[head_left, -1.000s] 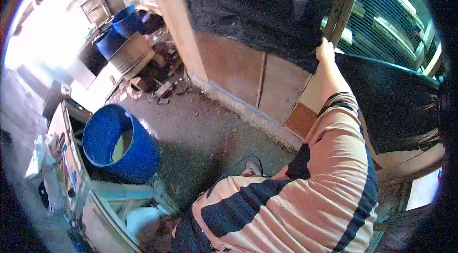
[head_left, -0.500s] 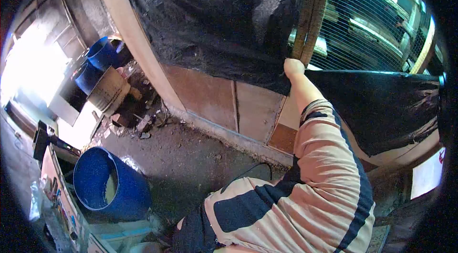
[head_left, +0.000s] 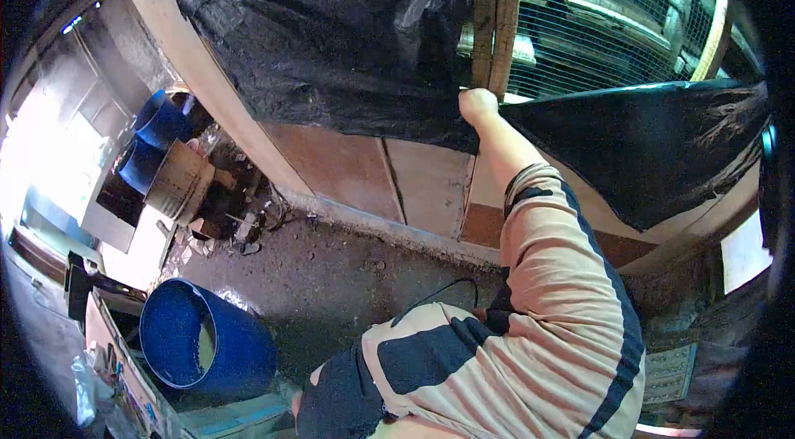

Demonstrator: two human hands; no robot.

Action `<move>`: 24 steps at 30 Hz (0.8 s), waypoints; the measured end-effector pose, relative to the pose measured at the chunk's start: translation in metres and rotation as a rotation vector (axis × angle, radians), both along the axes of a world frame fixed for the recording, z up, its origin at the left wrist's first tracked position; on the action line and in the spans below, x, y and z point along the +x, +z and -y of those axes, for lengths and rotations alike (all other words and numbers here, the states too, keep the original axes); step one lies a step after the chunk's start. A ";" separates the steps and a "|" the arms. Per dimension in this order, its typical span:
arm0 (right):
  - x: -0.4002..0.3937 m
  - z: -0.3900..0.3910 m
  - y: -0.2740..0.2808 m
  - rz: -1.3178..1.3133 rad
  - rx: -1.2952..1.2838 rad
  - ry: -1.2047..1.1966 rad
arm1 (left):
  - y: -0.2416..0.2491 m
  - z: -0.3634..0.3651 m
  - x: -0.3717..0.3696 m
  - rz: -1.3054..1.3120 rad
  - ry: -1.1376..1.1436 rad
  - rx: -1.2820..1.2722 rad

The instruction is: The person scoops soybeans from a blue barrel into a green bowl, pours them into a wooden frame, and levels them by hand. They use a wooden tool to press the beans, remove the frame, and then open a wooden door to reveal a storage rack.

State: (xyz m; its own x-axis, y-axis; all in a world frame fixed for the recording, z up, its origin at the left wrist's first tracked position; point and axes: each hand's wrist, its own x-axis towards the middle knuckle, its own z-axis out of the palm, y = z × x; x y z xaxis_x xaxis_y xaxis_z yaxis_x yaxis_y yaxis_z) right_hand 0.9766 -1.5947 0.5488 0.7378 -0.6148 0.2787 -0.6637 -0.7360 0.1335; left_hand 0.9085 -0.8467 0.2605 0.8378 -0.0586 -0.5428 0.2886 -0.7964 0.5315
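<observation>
My right hand [head_left: 479, 106] is closed at the foot of a wooden post [head_left: 495, 25], its fingers wrapped round the edge of a black plastic sheet [head_left: 348, 50]. What lies inside the fist is hidden. Another stretch of black sheet [head_left: 629, 149] hangs to the right of the hand, below a wire mesh [head_left: 596, 16]. Brown panels [head_left: 422, 182] show beneath the sheeting. My left hand cannot be seen; only the beige and dark clothing on that side shows at the bottom.
A blue barrel [head_left: 207, 340] lies tilted at the lower left. More blue barrels [head_left: 161, 120] and a brown tub [head_left: 180, 182] are at the upper left, near rubble. A slanted beam [head_left: 199, 58] borders the sheeting. A low ledge [head_left: 373, 224] runs along the dirt floor [head_left: 331, 273].
The view has shifted, so the post, mesh and right hand appear farther left and slightly higher. My right hand keeps the same grip at the post.
</observation>
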 end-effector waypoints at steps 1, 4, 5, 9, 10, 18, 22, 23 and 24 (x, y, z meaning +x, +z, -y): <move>0.001 0.003 -0.008 0.022 -0.017 0.030 | 0.009 0.013 0.017 0.031 -0.065 -0.018; -0.013 -0.033 -0.001 -0.061 0.055 0.041 | 0.070 0.107 0.096 0.182 -0.281 -0.092; -0.011 -0.034 -0.017 0.033 -0.023 0.084 | 0.113 0.149 0.100 0.457 -0.411 -0.448; -0.032 -0.097 -0.001 -0.209 -0.004 0.177 | 0.231 0.287 0.141 0.963 -0.948 -0.364; -0.033 -0.110 0.002 -0.291 -0.023 0.228 | 0.266 0.316 0.136 0.935 -0.978 -0.409; -0.049 -0.231 -0.014 -0.240 -0.285 0.378 | 0.442 0.462 0.049 1.631 -0.694 -0.708; -0.061 -0.290 -0.020 -0.153 -0.180 0.579 | 0.444 0.459 0.046 1.753 -0.317 -0.820; -0.073 -0.314 0.003 -0.307 -0.182 0.583 | 0.441 0.446 0.051 1.758 -0.332 -0.869; -0.075 -0.325 0.002 -0.285 -0.111 0.619 | 0.439 0.431 0.056 1.769 -0.354 -0.922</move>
